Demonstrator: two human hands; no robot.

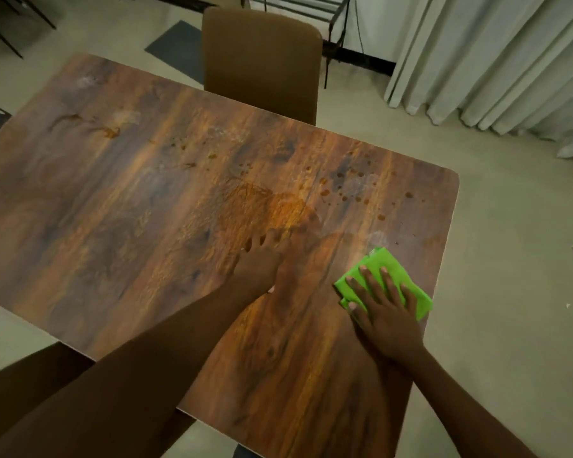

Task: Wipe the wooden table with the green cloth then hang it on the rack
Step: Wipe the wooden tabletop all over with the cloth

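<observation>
1. Wiping in progress: right hand (386, 315) presses the cloth (376, 259) flat, fingers straight and slightly spread, beside the table's (129, 209) right edge.
2. Left hand (262, 262) rests on the table's middle, fingers splayed, holding nothing; judged a brace.
3. Orange smear (278, 206) and drops (344, 193) lie across the table's centre and far right.
4. Recommended: even palm pressure, overlapping strokes inward from the edge, cloth refolded when soiled.

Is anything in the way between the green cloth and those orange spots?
Nothing visible. Only bare wooden table lies between the green cloth under the right hand and the orange spots. The left hand rests flat, left of that path.
</observation>
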